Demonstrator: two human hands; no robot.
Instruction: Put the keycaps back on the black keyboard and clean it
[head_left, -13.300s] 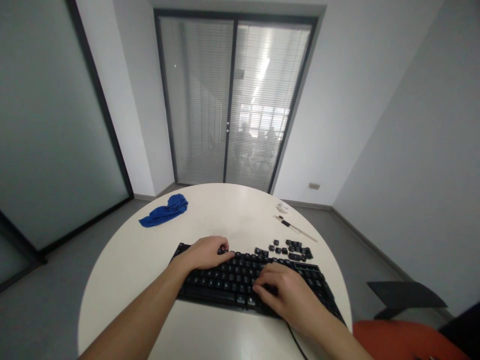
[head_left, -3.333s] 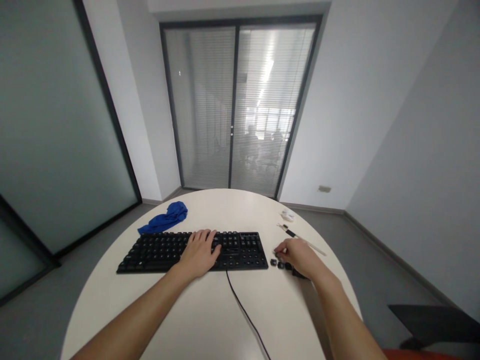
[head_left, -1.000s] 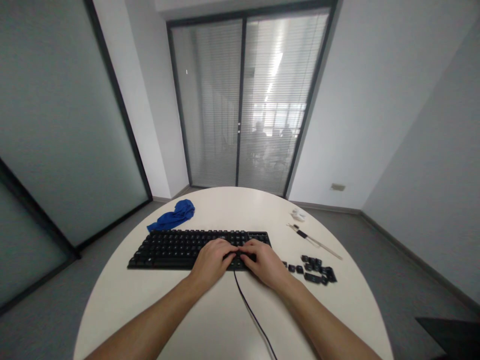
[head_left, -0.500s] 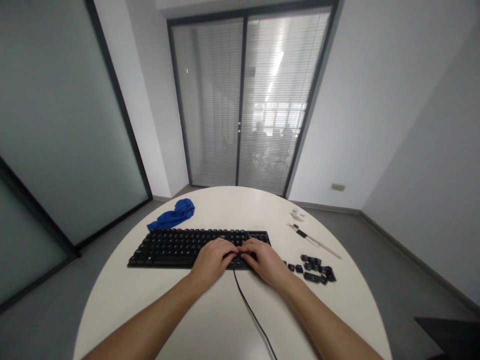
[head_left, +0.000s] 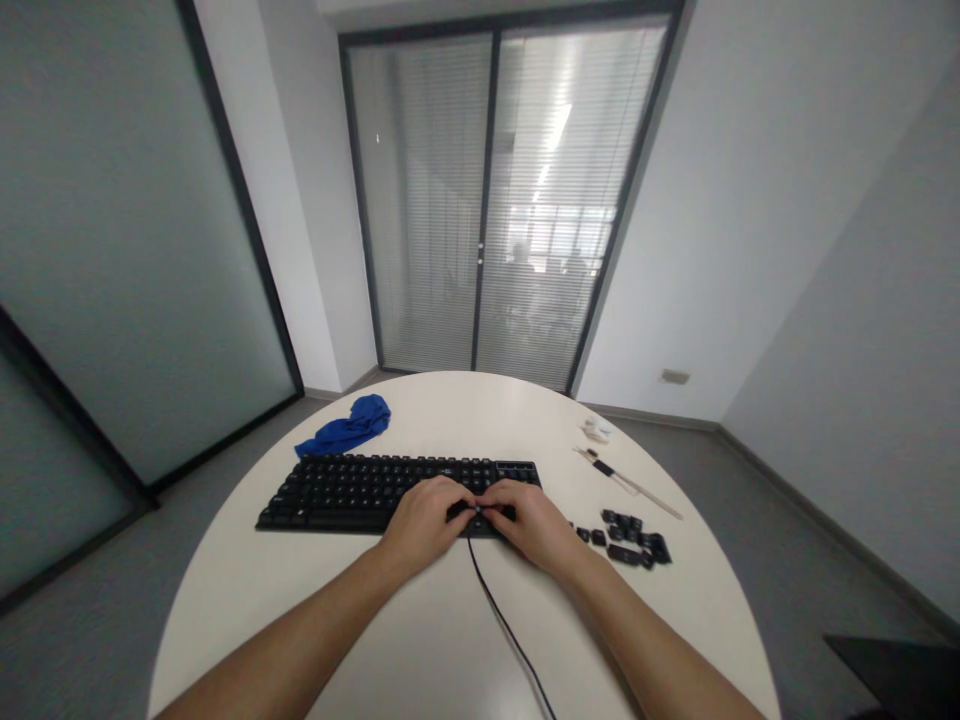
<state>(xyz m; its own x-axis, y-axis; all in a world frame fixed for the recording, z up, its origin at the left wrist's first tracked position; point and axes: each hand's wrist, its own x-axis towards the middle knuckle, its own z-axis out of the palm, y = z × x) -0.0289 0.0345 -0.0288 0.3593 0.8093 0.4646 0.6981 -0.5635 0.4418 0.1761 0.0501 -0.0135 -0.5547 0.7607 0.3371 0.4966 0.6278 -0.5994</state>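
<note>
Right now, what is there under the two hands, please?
Beneath the left hand and right hand is mostly the right part of the black keyboard. The area directly below them is covered, so its keys cannot be seen.

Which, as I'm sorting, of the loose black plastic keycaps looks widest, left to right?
The bar-shaped black keycap on the near side; the other keycaps look narrower.

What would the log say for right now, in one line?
left hand: at right part of keyboard; right hand: beside left hand; grips: unclear; loose keycaps: right of keyboard; blue cloth: beyond keyboard
</note>
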